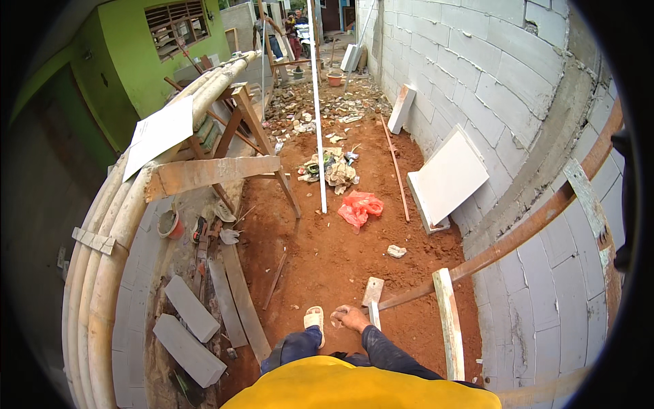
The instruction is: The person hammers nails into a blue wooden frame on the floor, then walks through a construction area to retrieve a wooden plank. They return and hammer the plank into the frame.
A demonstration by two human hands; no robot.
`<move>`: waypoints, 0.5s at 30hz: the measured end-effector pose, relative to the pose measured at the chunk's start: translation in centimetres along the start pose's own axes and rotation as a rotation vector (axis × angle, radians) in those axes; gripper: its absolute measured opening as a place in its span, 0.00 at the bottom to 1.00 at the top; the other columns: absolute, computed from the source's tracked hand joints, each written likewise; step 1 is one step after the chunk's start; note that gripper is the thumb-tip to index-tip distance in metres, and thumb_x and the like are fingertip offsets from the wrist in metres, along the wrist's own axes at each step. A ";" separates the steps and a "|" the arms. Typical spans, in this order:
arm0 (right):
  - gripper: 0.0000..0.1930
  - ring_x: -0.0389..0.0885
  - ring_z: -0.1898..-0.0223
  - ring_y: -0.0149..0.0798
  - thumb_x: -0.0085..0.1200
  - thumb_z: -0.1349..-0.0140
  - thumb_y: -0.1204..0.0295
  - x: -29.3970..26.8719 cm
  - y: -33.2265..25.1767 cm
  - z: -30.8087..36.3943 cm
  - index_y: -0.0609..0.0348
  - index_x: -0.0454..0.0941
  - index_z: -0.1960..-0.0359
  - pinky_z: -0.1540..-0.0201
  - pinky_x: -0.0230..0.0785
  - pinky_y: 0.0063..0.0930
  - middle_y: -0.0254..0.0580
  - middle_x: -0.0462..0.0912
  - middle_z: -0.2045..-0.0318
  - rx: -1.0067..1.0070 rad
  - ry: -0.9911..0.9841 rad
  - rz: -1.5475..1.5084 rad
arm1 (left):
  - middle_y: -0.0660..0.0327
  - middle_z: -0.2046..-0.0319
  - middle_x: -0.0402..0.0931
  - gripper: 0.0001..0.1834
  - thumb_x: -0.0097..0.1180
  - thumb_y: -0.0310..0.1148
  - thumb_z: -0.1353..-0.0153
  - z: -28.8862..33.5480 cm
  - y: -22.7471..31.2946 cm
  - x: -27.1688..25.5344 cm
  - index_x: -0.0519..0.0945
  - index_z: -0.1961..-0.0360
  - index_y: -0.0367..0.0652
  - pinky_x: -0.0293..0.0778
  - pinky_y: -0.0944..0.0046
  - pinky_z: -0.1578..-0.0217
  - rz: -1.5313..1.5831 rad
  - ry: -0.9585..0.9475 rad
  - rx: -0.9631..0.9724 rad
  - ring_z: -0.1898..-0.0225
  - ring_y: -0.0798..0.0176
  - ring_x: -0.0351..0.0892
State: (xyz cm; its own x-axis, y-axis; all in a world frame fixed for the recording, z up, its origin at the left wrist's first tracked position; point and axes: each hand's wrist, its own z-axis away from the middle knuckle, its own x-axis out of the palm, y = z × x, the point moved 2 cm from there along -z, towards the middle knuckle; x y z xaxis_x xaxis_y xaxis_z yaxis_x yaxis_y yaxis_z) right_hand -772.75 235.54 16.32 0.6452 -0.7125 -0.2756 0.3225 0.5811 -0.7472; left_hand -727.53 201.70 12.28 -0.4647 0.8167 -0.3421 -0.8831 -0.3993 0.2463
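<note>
My right hand is low over the red soil, just right of my sandal. Its fingers are curled together around something small and pale, too small to make out. Close to its right side stands a short pale strip, and past that a small flat block lies on the dirt. A long wooden pole slants up to the right from there. My left hand is not in view; only my bent leg in dark blue cloth shows on that side.
Bamboo poles and a wooden trestle line the left, with grey blocks below. A block wall runs along the right, a white panel leaning there. A red plastic bag and rubble lie ahead.
</note>
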 end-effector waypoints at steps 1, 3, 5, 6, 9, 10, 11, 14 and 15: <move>0.28 0.85 0.42 0.45 0.62 0.32 0.52 -1.3 -1.5 -3.1 0.61 0.82 0.40 0.36 0.73 0.37 0.50 0.88 0.45 0.015 0.006 -0.050 | 0.54 0.60 0.88 0.20 0.55 0.38 0.30 -1.2 4.9 -0.3 0.84 0.42 0.39 0.82 0.52 0.62 0.006 0.042 0.030 0.66 0.54 0.85; 0.26 0.88 0.51 0.40 0.64 0.32 0.54 -4.8 -4.1 -7.9 0.61 0.83 0.42 0.44 0.77 0.34 0.47 0.90 0.52 0.043 0.061 -0.183 | 0.53 0.61 0.88 0.20 0.54 0.37 0.29 -1.8 16.8 -0.6 0.84 0.42 0.39 0.82 0.50 0.64 0.008 0.168 0.225 0.68 0.53 0.85; 0.22 0.88 0.57 0.35 0.64 0.32 0.56 -9.3 -5.7 -11.2 0.61 0.85 0.45 0.50 0.79 0.31 0.43 0.90 0.59 0.048 0.247 -0.247 | 0.56 0.52 0.86 0.23 0.57 0.38 0.30 -0.4 32.5 0.8 0.79 0.36 0.42 0.77 0.55 0.59 -0.085 0.170 0.566 0.55 0.57 0.84; 0.19 0.87 0.61 0.33 0.63 0.31 0.59 -11.5 -6.2 -12.5 0.62 0.85 0.48 0.54 0.78 0.30 0.41 0.90 0.61 0.029 0.326 -0.395 | 0.54 0.48 0.85 0.24 0.57 0.35 0.32 1.3 40.4 2.3 0.82 0.37 0.39 0.77 0.59 0.46 -0.032 0.130 0.721 0.49 0.59 0.83; 0.14 0.83 0.71 0.31 0.61 0.30 0.63 -16.9 -5.0 -16.4 0.61 0.85 0.53 0.65 0.76 0.30 0.38 0.88 0.69 0.220 0.533 -0.571 | 0.52 0.34 0.78 0.33 0.51 0.40 0.29 7.1 59.7 7.0 0.68 0.26 0.38 0.69 0.52 0.34 -0.066 -0.210 0.938 0.30 0.53 0.74; 0.14 0.83 0.72 0.32 0.61 0.30 0.63 -18.2 -4.1 -17.9 0.61 0.85 0.53 0.66 0.76 0.30 0.38 0.88 0.71 0.240 0.566 -0.542 | 0.53 0.35 0.78 0.32 0.50 0.40 0.28 8.2 64.5 9.2 0.69 0.26 0.38 0.69 0.52 0.34 -0.082 -0.215 0.999 0.31 0.54 0.75; 0.13 0.84 0.71 0.32 0.60 0.30 0.63 -19.1 -2.9 -19.3 0.58 0.84 0.52 0.66 0.77 0.30 0.38 0.88 0.69 0.298 0.545 -0.513 | 0.53 0.35 0.79 0.32 0.50 0.39 0.28 8.6 68.8 11.4 0.69 0.26 0.39 0.69 0.53 0.34 -0.097 -0.254 0.988 0.31 0.54 0.74; 0.14 0.84 0.69 0.33 0.59 0.29 0.61 -21.5 0.6 -22.8 0.54 0.83 0.49 0.65 0.78 0.29 0.37 0.87 0.67 0.423 0.495 -0.508 | 0.53 0.34 0.78 0.31 0.48 0.33 0.30 4.7 76.5 17.4 0.70 0.26 0.39 0.69 0.56 0.35 -0.126 -0.264 0.932 0.32 0.55 0.75; 0.15 0.83 0.70 0.33 0.58 0.28 0.60 -22.4 1.4 -23.4 0.55 0.83 0.48 0.65 0.79 0.30 0.38 0.87 0.67 0.529 0.500 -0.569 | 0.53 0.34 0.78 0.32 0.45 0.29 0.32 1.9 77.5 19.4 0.69 0.26 0.40 0.70 0.56 0.35 -0.097 -0.274 0.876 0.32 0.55 0.75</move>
State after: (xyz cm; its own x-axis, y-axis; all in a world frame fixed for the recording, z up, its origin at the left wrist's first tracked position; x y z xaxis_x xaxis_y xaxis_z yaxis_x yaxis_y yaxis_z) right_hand -802.95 243.19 7.30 -0.0417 -0.9612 -0.2728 0.8530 0.1080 -0.5106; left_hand -804.84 187.40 26.47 -0.2605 0.9450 -0.1979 -0.5016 0.0427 0.8641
